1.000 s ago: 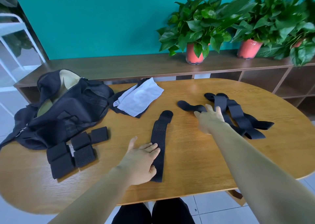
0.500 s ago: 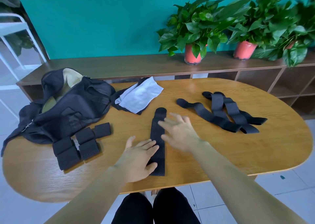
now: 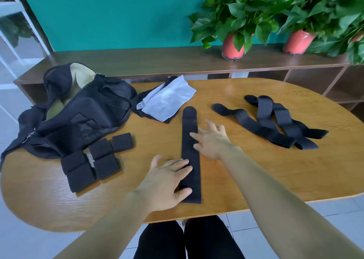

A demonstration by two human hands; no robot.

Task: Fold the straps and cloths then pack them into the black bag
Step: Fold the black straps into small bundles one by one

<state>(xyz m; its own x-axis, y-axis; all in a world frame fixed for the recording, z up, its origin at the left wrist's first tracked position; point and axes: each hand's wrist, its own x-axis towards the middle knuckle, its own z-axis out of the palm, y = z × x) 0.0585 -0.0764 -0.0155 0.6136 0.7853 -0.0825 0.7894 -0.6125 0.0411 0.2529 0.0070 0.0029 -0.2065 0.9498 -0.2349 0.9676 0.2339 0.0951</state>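
Note:
A long black strap (image 3: 190,140) lies flat and straight on the wooden table (image 3: 246,172), running away from me. My left hand (image 3: 167,182) presses flat on its near end with straight fingers. My right hand (image 3: 211,140) is open over the strap's middle, fingers spread, fingertips at its right edge. Several unfolded black straps (image 3: 275,124) lie in a loose pile at the right. Several folded black straps (image 3: 94,160) sit at the left beside the open black bag (image 3: 78,113). A white cloth (image 3: 167,99) rests on a dark cloth behind the strap.
A low wooden shelf (image 3: 157,59) runs behind the table with potted plants (image 3: 234,22) on it. A white frame (image 3: 11,32) stands at the far left. My knees show under the table's near edge.
My right hand drew back from the pile of straps on the right and came over the single strap. My left hand stayed on the strap's near end.

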